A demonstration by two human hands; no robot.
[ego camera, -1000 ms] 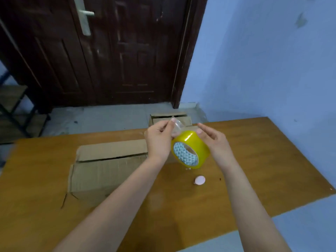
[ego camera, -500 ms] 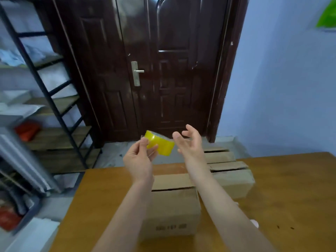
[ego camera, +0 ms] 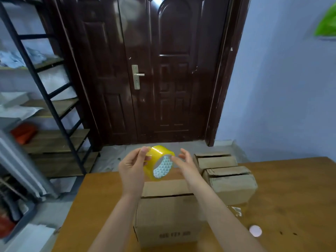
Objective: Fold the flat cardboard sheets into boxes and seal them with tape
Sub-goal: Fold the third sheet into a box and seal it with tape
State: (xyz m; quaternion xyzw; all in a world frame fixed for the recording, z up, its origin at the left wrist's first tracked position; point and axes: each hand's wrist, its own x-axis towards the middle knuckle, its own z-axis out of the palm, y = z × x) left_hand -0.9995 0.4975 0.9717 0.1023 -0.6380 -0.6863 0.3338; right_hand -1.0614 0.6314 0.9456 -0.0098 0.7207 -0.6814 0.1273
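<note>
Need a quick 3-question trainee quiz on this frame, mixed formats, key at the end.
1. True or false: the yellow tape roll lies on the table.
2. Which hand grips the roll? A) left hand B) right hand C) neither
3. Fill in: the small pink round object sits on the table to the ___ of the nearest cardboard box.

Key: 1 false, it is held in the air above the box. 2 A; the right hand's fingers are spread beside the roll. 3 right.

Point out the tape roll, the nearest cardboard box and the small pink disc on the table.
tape roll [ego camera: 157, 157]: head view, on its yellow outer band.
nearest cardboard box [ego camera: 167, 215]: head view, on its front face.
small pink disc [ego camera: 255, 230]: head view, on its middle.
</note>
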